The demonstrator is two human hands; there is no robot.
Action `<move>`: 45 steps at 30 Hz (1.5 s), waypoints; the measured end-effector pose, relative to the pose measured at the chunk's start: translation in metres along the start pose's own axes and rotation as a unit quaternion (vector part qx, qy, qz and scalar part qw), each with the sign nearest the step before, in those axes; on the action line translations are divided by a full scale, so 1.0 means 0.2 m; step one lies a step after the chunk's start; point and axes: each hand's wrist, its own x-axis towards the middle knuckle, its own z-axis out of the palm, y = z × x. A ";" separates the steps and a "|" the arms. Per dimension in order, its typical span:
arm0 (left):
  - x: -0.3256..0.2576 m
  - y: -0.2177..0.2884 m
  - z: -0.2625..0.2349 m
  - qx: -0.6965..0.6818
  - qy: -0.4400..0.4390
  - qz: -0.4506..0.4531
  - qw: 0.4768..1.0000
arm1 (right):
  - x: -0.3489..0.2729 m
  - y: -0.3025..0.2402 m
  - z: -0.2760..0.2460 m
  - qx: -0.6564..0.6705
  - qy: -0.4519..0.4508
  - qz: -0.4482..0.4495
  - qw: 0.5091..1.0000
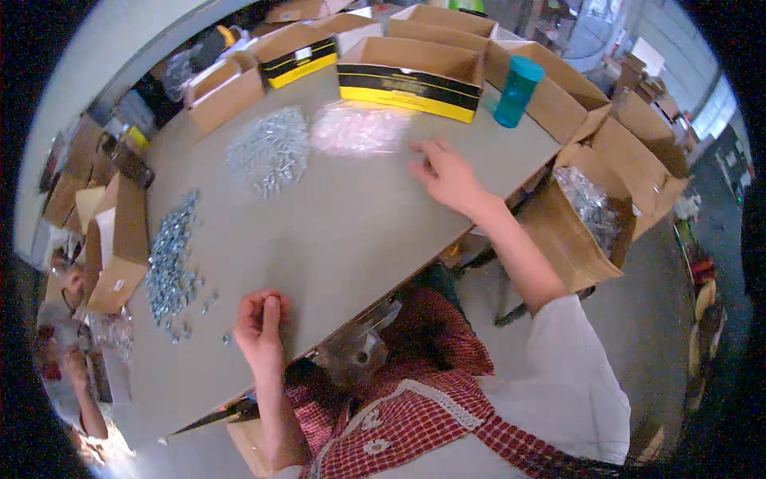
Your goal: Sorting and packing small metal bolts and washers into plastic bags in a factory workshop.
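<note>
The grey table (335, 231) fills most of what I see, ringed by brown cartons (415, 60) along its far edge and a big open carton (574, 231) of shiny metal parts standing off its right side. A teal cup (517, 90) stands near the far right corner.

On the table lie three heaps. The screw heap (271, 150) is silver and sits far centre. Just beside it on the right is the pale pink heap (357, 129) of what look like plastic plugs. Along the left edge runs the nut heap (169, 263), bluish metal bits strung out in a long strip, with a few strays near me.

A clear bag (359, 351) rests in my lap at the table edge, over my red checked apron. I cannot tell what is in it.

My right hand (448, 177) is stretched out, fingers spread and loose, flat near the pink heap and gripping nothing that I can see. My left hand (259, 319) is by the near edge, close to the strays, fingertips pinched together, perhaps on some small piece, too tiny to make out.

I judge the work far from done: all three heaps are large, and the bag looks barely filled.
</note>
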 end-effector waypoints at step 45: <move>-0.14 0.16 -0.09 0.044 0.033 0.052 0.997 | -0.32 -0.95 0.35 0.244 -0.317 -0.223 0.889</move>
